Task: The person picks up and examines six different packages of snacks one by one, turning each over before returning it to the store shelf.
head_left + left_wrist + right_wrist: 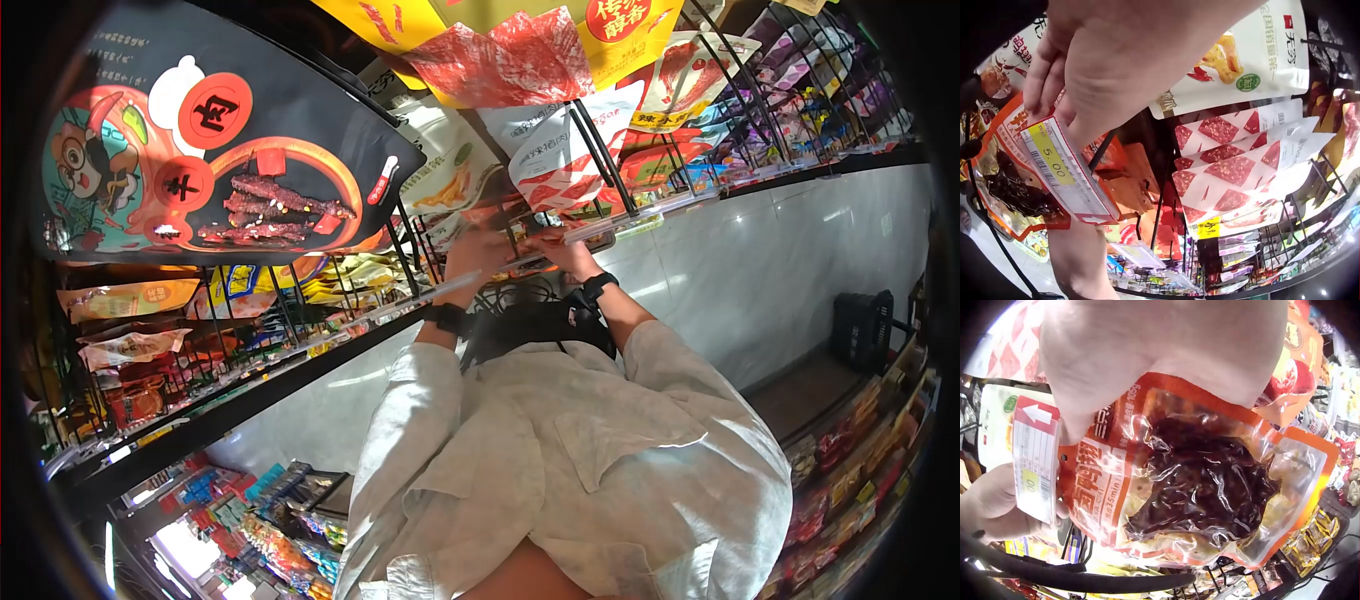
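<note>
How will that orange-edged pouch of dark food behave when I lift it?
The orange-edged pouch will probably flex at its thin margins but feel firmer around the bulky dark filling. Its shiny, wrinkled film may be slippery.

In the head view, a large black printed pouch (290,110) lies at upper left, beside a yellow-and-red plastic pouch (505,60) at top centre. A black plastic basket (860,330) stands at right. In the left wrist view, a white-and-yellow rectangular price tag (1063,169) lies before an orange-edged clear pouch (1013,184) at left.
</note>
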Tool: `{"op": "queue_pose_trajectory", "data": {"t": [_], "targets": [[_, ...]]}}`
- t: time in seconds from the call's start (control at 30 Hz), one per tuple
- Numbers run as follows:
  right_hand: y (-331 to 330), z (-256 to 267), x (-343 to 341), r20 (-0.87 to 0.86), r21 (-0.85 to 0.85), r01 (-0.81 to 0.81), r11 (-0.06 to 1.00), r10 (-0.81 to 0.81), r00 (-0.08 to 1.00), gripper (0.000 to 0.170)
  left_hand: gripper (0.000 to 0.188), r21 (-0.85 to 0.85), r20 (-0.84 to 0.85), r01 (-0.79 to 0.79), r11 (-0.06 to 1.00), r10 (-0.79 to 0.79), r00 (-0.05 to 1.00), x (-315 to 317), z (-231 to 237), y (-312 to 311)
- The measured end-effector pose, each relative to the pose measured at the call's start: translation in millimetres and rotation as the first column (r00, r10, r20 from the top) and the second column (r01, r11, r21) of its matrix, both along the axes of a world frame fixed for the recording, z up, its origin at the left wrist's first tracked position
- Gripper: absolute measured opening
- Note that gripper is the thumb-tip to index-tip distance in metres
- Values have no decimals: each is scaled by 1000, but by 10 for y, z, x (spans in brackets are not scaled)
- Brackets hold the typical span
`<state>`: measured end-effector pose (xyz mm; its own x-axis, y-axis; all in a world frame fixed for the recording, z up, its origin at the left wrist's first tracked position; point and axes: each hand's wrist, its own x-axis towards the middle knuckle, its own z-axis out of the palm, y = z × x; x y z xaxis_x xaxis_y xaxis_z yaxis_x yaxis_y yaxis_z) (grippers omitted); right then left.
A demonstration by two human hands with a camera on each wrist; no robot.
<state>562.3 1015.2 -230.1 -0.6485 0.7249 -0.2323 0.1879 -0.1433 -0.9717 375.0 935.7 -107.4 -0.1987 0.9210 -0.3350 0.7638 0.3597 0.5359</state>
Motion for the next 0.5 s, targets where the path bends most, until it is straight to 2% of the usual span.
{"op": "queue_pose_trajectory", "data": {"t": [0.17, 0.23, 0.33, 0.4, 0.47, 0.5], "targets": [[-60, -123, -94, -212, -106, 63, 992, -84, 974, 19, 22, 88, -73, 91, 992, -84, 994, -33, -78, -26], [-59, -96, -98, -245, -172, 45, 984, -87, 966, 17, 20, 108, -175, 71, 992, -51, 983, -23, -178, 2], [-63, -198, -193, -327, -116, 110, 987, -143, 934, 18, 18, 129, -155, -6, 992, 27, 987, -11, -159, 29], [-31, -81, -181, -207, -129, 106, 986, -131, 969, 23, 18, 84, -120, -68, 994, 78, 990, 21, -89, 71], [-16, -139, -210, -194, -138, 93, 986, -119, 974, 28, 17, 72, -127, -106, 992, 114, 985, 25, -102, 116], [-21, -420, -244, -241, -141, 80, 987, -113, 964, 32, 17, 83, -151, -114, 990, 126, 980, 11, -163, 134]]}}
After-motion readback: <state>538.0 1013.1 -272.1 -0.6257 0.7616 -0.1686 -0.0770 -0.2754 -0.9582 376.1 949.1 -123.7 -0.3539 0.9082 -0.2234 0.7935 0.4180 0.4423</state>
